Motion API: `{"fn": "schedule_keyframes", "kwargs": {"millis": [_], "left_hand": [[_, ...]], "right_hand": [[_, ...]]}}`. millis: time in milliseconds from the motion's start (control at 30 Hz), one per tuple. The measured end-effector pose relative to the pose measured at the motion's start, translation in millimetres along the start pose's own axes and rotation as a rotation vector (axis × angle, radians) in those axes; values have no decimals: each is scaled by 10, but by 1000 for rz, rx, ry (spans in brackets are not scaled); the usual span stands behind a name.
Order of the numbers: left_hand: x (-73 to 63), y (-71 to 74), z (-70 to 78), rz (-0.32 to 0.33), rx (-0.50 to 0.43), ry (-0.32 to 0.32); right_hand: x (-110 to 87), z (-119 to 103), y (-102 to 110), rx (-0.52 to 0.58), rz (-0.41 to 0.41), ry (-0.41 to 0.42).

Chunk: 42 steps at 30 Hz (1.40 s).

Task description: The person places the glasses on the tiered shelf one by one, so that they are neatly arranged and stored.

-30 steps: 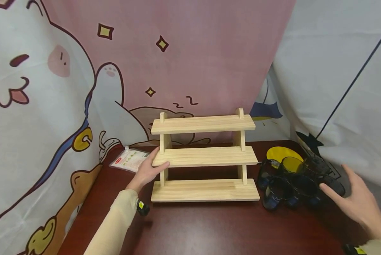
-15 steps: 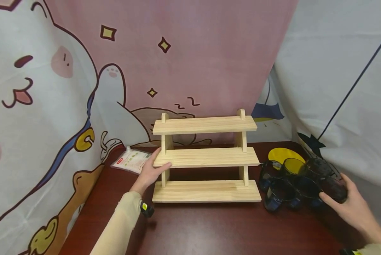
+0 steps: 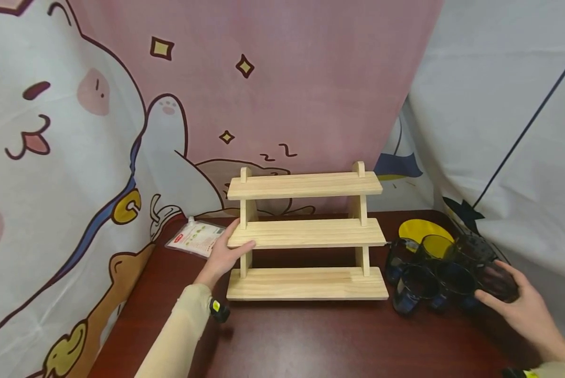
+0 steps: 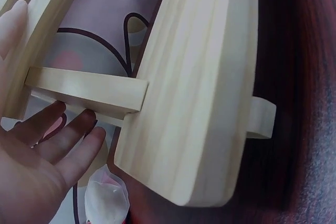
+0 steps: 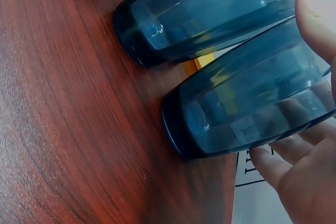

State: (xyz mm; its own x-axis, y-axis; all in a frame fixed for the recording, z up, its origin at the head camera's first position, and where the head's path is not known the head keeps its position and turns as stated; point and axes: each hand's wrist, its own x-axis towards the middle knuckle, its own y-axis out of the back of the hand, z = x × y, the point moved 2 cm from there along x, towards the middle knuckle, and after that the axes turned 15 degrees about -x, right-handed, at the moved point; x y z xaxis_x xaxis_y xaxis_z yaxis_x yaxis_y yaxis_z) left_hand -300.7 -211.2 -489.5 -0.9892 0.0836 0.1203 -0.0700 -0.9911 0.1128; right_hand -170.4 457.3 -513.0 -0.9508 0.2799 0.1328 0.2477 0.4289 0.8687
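Observation:
A light wooden three-tier shelf (image 3: 306, 233) stands on the dark red-brown table (image 3: 301, 336). My left hand (image 3: 222, 257) grips the left end of its middle board. In the left wrist view the thumb is at the board and the other fingers (image 4: 79, 156) reach beside the upright support. Over on the right, my right hand (image 3: 523, 304) holds the rightmost dark blue drinking glass (image 3: 498, 282). The right wrist view shows thumb and fingers on opposite sides of that glass (image 5: 241, 98), its thick base close to the tabletop; whether it touches I cannot tell.
Several more blue glasses (image 3: 416, 286) cluster between the shelf and my right hand, one close beside the held glass. Behind them is a yellow round piece (image 3: 424, 229). A white printed pouch (image 3: 197, 237) lies left of the shelf. Patterned cloth (image 3: 320, 94) hangs behind and at both sides.
My right hand, spread beside the rightmost glass a second ago, has moved in and wrapped its fingers around it. The left hand keeps its place on the shelf.

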Motion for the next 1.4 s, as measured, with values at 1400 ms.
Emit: {"fn": "schedule_keyframes", "kwargs": {"millis": [1400], "left_hand": [[17, 1, 7, -16, -69, 22]], "right_hand": [[-246, 84, -78, 598, 181, -204]]}}
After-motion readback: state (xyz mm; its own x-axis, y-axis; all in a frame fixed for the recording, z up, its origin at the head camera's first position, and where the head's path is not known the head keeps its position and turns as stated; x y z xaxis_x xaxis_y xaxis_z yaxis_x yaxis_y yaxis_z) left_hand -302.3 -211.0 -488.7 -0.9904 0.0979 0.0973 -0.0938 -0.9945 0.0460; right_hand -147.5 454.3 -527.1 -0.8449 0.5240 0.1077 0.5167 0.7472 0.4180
